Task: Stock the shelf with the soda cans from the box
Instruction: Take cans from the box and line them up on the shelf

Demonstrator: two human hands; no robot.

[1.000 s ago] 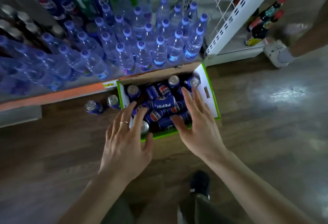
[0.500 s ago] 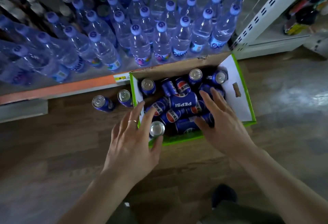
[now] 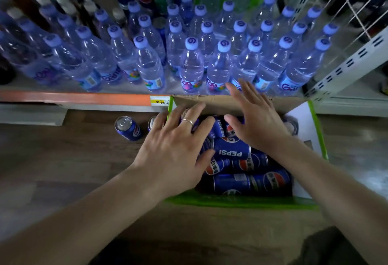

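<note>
blue aluminium is what you are reaching for: the soda cans lie jumbled in the box, most on their sides, and the topmost one, lettered across its flank, has its long axis running left to right across your view, directly below and between your two hands. your left hand hovers over the left part of the heap with fingers spread and straight, gripping nothing; its thumb looks nearest that top can's left end, though whether it touches is not clear. your right hand is further back, over the cans toward the far wall of the box, fingers likewise splayed and empty. so the left is the nearer hand, and i judge a wrap across the can's short width, from above, suits it best. outward, one can on the floor stands just left of the box, a second is half hidden behind your left fingers. beyond, water bottles crowd the low shelf.
</note>
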